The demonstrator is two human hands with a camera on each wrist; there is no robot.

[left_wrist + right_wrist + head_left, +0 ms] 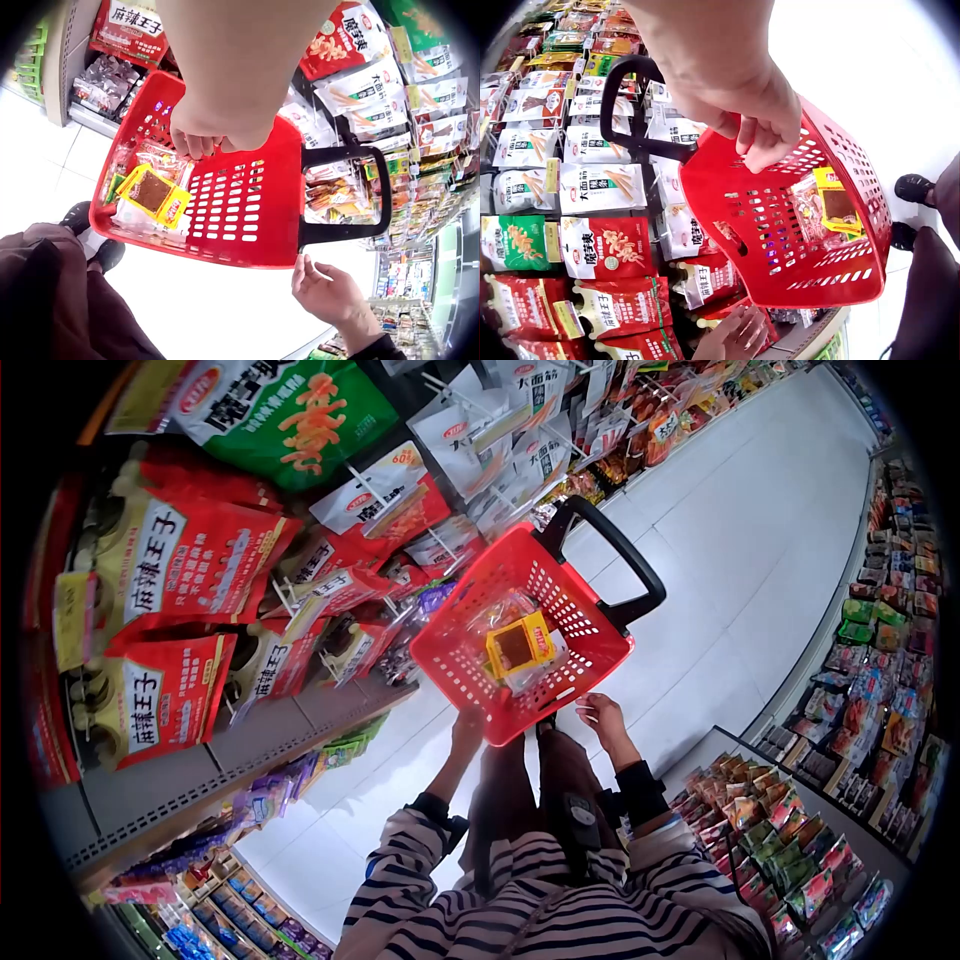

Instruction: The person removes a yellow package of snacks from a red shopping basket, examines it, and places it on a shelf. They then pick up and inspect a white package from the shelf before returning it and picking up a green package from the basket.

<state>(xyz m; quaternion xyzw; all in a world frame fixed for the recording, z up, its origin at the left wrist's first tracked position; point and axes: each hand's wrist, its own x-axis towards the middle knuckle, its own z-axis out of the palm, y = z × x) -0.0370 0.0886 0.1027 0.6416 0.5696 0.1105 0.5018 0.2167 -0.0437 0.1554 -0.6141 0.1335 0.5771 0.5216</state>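
Observation:
A red plastic basket with a black handle is in front of the person. Inside lie a yellow packet with a brown panel and some clear-wrapped packs. Beside the basket's near left side is the left hand, its fingers apart in the right wrist view. The right hand is by the near right corner, fingers loosely bent; the left wrist view shows its fingertips close to the rim, contact unclear. Neither hand visibly holds anything.
Snack shelves with red bags, a green bag and white packs stand at the left. More packet displays line the right. Pale floor tiles run between them, with the person's shoes below.

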